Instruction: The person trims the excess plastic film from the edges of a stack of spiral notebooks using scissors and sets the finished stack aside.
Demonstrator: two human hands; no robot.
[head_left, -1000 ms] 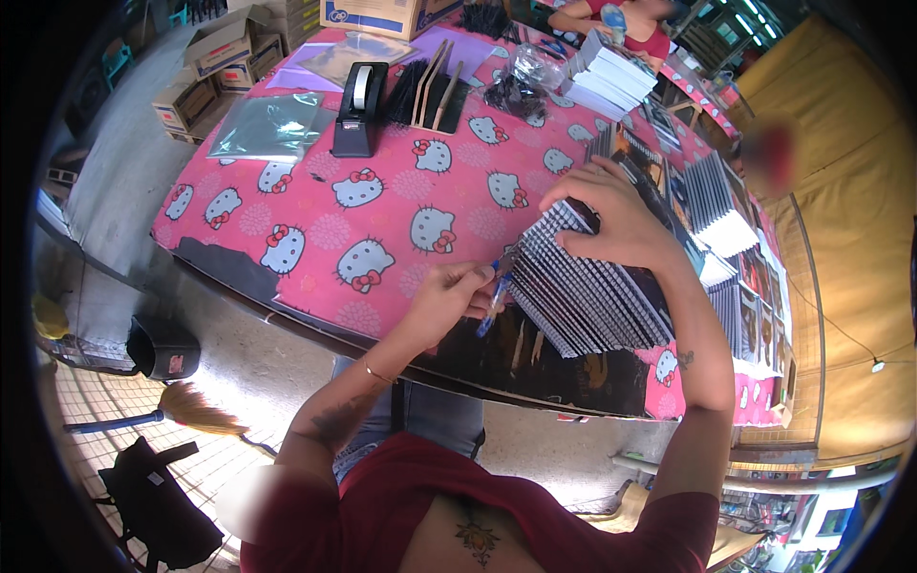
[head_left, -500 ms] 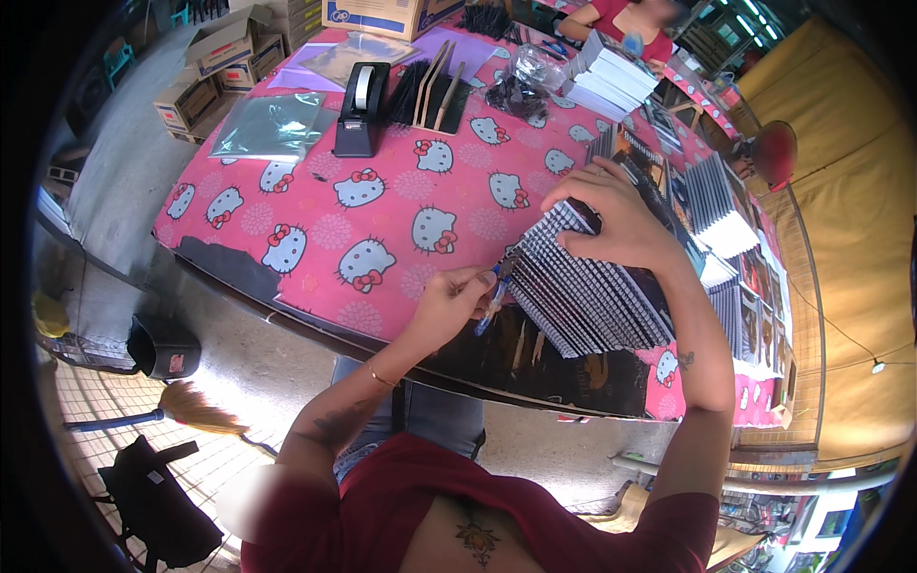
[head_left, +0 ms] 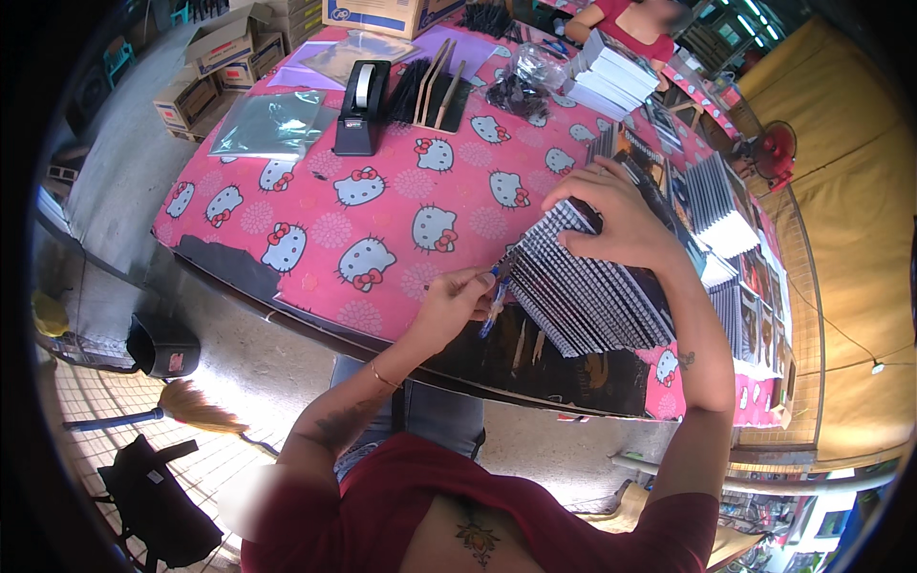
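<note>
A stack of spiral-bound books (head_left: pixel 583 291) lies slanted at the table's near right, its dark coil spines facing me. My right hand (head_left: pixel 621 215) is spread over the stack's upper end, thumb on the spines and fingers over the far side, gripping it. Closed around a pair of small blue-handled pliers (head_left: pixel 495 298), my left hand (head_left: pixel 458 301) is at the stack's left corner. The pliers' jaws meet the coil ends there; exactly what they grip is too small to tell.
A pink cartoon-print cover lies over the table (head_left: pixel 315 205). On it stand a tape dispenser (head_left: pixel 361 115), clear plastic sheets (head_left: pixel 269 126), black coils (head_left: pixel 409 91) and a white book stack (head_left: pixel 611 78). More bound books (head_left: pixel 716 205) are at right. A co-worker (head_left: pixel 635 29) sits across.
The pliers' blue handles have shifted slightly, while my hands and the book stack stay in place. Across the table, the co-worker's upper body and arm have moved a little.
</note>
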